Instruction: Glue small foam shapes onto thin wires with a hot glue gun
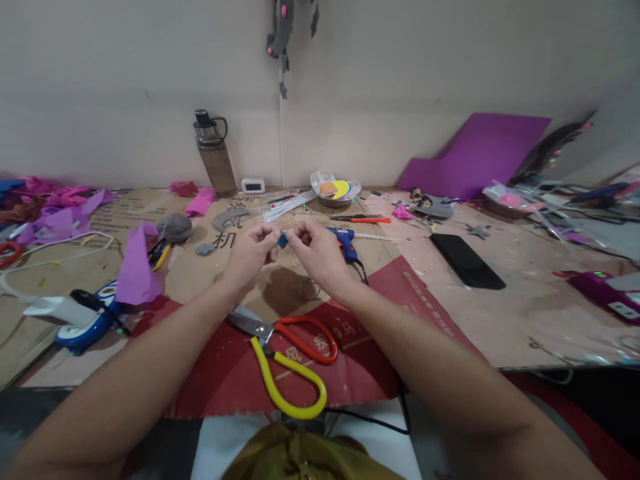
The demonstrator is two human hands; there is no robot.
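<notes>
A small blue piece (pixel 283 239), too small to name exactly, is pinched between my two hands above the cardboard. My left hand (pixel 254 252) has its thumb and forefinger closed at the piece's left side. At its right side, the fingertips of my right hand (pixel 316 250) are closed too. Under my wrists lie large scissors (pixel 305 340) with one red and one yellow handle, blades pointing left. A blue glue gun (pixel 346 244) rests just right of my right hand, partly hidden by it. Near that wrist is a clear round item (pixel 307 288).
A tall bottle (pixel 215 157) stands by the wall. Grey yarn (pixel 175 227) and purple paper (pixel 137 267) lie at left. A bowl of craft pieces (pixel 336 191) sits at the back. A black phone (pixel 466 261) lies at right, below a purple sheet (pixel 480 153).
</notes>
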